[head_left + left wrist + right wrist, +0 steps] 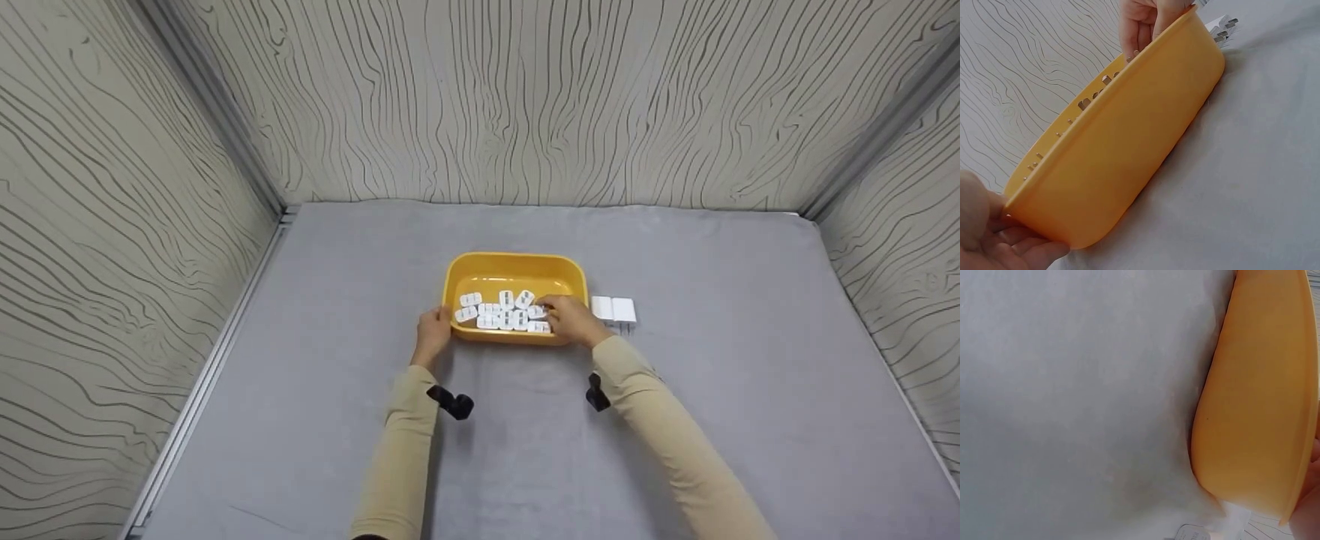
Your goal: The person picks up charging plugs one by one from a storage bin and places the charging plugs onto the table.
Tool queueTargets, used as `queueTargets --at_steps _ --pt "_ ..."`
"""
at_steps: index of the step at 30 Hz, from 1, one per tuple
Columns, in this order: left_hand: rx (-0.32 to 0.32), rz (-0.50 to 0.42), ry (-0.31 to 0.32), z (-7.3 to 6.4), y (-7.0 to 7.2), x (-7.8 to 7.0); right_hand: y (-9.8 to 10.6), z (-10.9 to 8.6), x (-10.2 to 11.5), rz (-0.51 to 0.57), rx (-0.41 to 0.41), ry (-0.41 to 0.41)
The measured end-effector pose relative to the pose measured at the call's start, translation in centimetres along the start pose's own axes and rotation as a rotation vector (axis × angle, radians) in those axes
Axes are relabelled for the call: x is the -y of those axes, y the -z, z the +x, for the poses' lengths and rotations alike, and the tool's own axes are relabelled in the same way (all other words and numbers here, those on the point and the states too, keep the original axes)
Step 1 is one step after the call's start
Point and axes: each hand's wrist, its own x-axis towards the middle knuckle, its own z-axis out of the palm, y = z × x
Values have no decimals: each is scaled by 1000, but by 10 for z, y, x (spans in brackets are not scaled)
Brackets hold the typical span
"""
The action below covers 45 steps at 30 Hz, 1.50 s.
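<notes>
A yellow plastic tub (517, 264) stands on the cloth, with several white plug adapters (488, 322) gathered in its near half; their metal prongs (1085, 103) show over the rim in the left wrist view. My left hand (433, 335) grips the tub's left end, thumb at the rim and fingers (1039, 250) against the outer wall. Over the right end, my right hand (574, 319) reaches inside. Its thumb and index finger pinch a white plug adapter (535, 312) among the others. The near wall hides those fingertips in the left wrist view.
Just right of the tub, two white plug adapters (622, 310) lie side by side on the grey cloth (712, 360), prongs towards me. Wood-patterned panels (495, 97) rise behind and on both sides, with metal rails (217, 360) along their edges.
</notes>
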Motion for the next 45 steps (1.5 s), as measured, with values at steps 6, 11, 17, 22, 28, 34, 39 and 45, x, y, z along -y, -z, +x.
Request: queueTargets --at_steps 6,11,17,22,28,34,39,45 --pt "30 -42 59 -37 25 -62 0 -1 0 2 6 -18" --pt "34 -14 131 -57 36 -95 -1 -3 0 5 13 -28" --pt "4 -6 6 14 -12 24 0 -5 -2 -2 -22 13" --pt "9 4 -20 79 -53 123 1 -6 -2 3 -46 10" --pt "19 -15 6 26 -18 36 1 -7 -2 47 -67 11" --pt "42 -39 110 -54 33 -90 2 -8 -2 64 -105 22" --pt "42 -17 142 -66 41 -108 4 -11 0 54 -125 9" --pt "29 -37 85 -50 32 -82 5 -13 -2 24 -160 75"
